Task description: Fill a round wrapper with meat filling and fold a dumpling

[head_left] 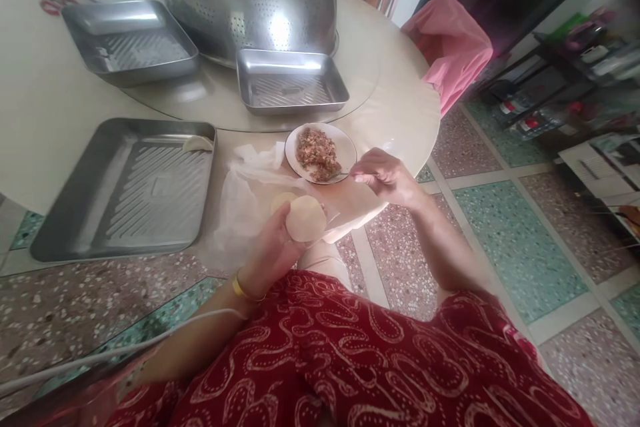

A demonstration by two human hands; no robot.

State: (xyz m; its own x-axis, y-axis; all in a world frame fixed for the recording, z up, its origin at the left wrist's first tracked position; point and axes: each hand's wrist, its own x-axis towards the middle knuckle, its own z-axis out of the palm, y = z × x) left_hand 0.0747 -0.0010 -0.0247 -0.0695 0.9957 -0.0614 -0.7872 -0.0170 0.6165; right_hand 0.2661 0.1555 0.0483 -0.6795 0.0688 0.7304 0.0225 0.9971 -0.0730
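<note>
A round, pale dumpling wrapper (pixel 307 219) rests on the fingers of my left hand (pixel 280 243), with the thumb over its left edge. Behind it, more wrappers (pixel 283 200) show on the plastic bag (pixel 237 207). My right hand (pixel 383 175) is closed around the handle of a thin utensil, probably a spoon (pixel 343 175). Its far end reaches into minced filling (pixel 316 152) heaped on a white plate (pixel 349 140). One folded dumpling (pixel 197 143) lies in the top right corner of the large metal tray (pixel 115 247) at the left.
Two smaller metal trays, one at the left (pixel 135 73) and one in the middle (pixel 295 108), stand before a big perforated steel dome (pixel 250 7). Scissors (pixel 55 5) lie at the table's far left. A pink cloth (pixel 450 40) covers a chair at the right.
</note>
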